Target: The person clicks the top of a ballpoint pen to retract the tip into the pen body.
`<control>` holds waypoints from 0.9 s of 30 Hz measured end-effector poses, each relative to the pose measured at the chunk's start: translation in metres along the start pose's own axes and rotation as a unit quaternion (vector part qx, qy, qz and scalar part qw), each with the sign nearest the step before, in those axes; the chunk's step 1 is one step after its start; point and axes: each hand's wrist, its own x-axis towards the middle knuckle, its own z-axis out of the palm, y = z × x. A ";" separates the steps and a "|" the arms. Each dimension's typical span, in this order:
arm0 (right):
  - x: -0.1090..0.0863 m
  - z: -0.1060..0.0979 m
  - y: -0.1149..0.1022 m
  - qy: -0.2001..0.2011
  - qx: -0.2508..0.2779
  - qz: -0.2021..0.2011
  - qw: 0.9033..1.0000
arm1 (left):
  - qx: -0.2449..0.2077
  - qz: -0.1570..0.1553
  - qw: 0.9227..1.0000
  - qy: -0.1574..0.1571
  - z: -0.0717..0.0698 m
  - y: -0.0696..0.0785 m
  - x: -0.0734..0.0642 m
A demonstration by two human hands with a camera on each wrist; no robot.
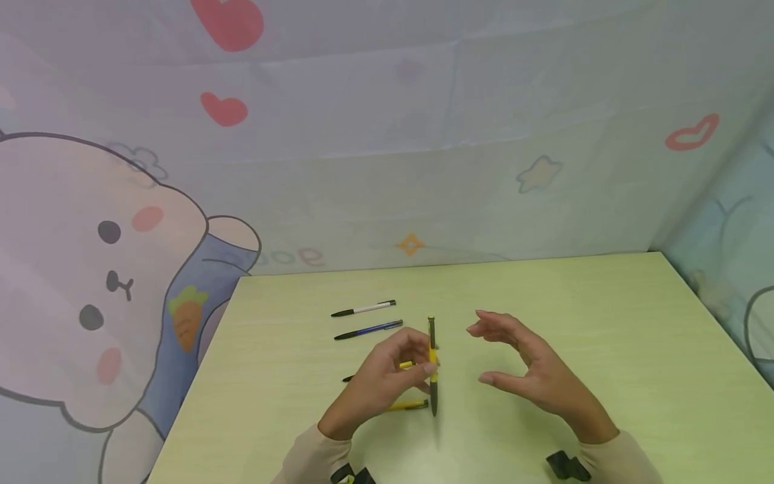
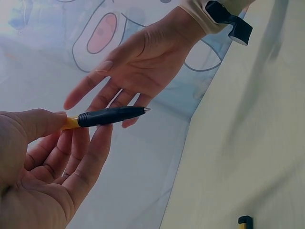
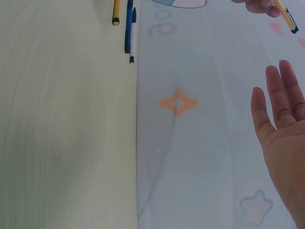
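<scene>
My left hand pinches a yellow pen with black ends between thumb and fingers. In the head view the pen stands roughly upright above the table; in the left wrist view its black grip and metal tip point toward the right hand. Apart from the pen, to its right, my right hand holds nothing, its fingers extended and thumb spread. Partly hidden behind the left hand, two more yellow pens lie on the table, the nearer yellow pen and the farther yellow pen.
Farther back on the pale green-yellow table lie a blue pen and a white pen with black ends. A printed cloth hangs along the table's back edge. Dark straps show at the wrists.
</scene>
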 end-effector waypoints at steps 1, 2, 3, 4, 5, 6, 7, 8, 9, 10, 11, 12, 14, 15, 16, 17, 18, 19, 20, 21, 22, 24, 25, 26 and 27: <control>0.001 0.001 0.000 -0.002 0.001 0.002 1.000 | 0.000 0.001 1.000 -0.001 0.000 0.000 0.000; 0.001 0.001 0.000 -0.003 0.000 0.005 1.000 | 0.000 0.002 1.000 -0.002 0.000 0.000 0.000; 0.002 0.002 -0.001 -0.004 0.001 0.007 1.000 | 0.000 0.003 1.000 -0.002 0.000 0.000 0.001; 0.003 0.003 -0.001 -0.005 0.000 0.008 1.000 | 0.001 0.003 1.000 -0.003 0.001 0.000 0.001; 0.004 0.003 -0.001 -0.007 -0.001 0.008 1.000 | 0.002 0.004 1.000 -0.004 0.001 0.000 0.001; 0.005 0.004 -0.001 -0.008 -0.002 0.008 1.000 | 0.003 0.004 1.000 -0.004 0.001 0.000 0.002; 0.005 0.004 -0.001 -0.009 -0.003 0.009 1.000 | 0.004 0.005 1.000 -0.004 0.001 0.000 0.002; 0.006 0.005 -0.002 -0.010 -0.006 0.008 1.000 | 0.006 0.005 1.000 -0.004 0.001 0.000 0.002; 0.007 0.006 -0.002 -0.011 -0.008 0.007 1.000 | 0.006 0.005 1.000 -0.004 0.001 0.000 0.002; 0.008 0.007 -0.002 -0.013 -0.011 0.007 1.000 | 0.007 0.005 1.000 -0.004 0.001 0.001 0.002; 0.009 0.007 -0.003 -0.014 -0.013 0.006 1.000 | 0.007 0.006 1.000 -0.004 0.001 0.001 0.002; 0.010 0.008 -0.004 -0.016 -0.014 0.006 1.000 | 0.006 0.006 1.000 -0.004 0.001 0.001 0.002; 0.012 0.009 -0.006 -0.018 -0.017 0.004 1.000 | 0.007 0.004 1.000 -0.004 0.002 0.001 0.003; 0.013 0.010 -0.007 -0.018 -0.018 0.004 1.000 | 0.007 0.004 1.000 -0.004 0.002 0.001 0.003; 0.014 0.010 -0.008 -0.019 -0.018 0.004 1.000 | 0.007 0.004 1.000 -0.004 0.002 0.001 0.003; 0.014 0.011 -0.008 -0.019 -0.018 0.003 1.000 | 0.008 0.003 1.000 -0.004 0.002 0.001 0.003; 0.015 0.012 -0.009 -0.019 -0.017 0.003 1.000 | 0.008 0.002 1.000 -0.005 0.002 0.001 0.003; 0.016 0.012 -0.009 -0.020 -0.016 0.004 1.000 | 0.009 0.002 1.000 -0.005 0.001 0.001 0.003; 0.017 0.013 -0.008 -0.022 -0.015 0.005 1.000 | 0.008 0.002 1.000 -0.005 0.001 0.001 0.003; 0.017 0.013 -0.008 -0.026 -0.015 0.008 1.000 | 0.008 0.001 1.000 -0.005 0.001 0.001 0.003; 0.017 0.014 -0.007 -0.029 -0.014 0.011 0.999 | 0.007 0.001 1.000 -0.005 0.001 0.001 0.003; 0.018 0.015 -0.006 -0.035 -0.013 0.015 0.999 | 0.006 0.002 1.000 -0.005 0.001 0.002 0.003; 0.018 0.015 -0.005 -0.037 -0.014 0.014 0.999 | 0.006 0.001 1.000 -0.004 0.001 0.002 0.003; 0.019 0.016 -0.005 -0.038 -0.015 0.014 0.999 | 0.005 0.001 1.000 -0.004 0.001 0.002 0.003; 0.019 0.017 -0.005 -0.039 -0.016 0.014 0.999 | 0.006 0.001 1.000 -0.003 0.001 0.002 0.003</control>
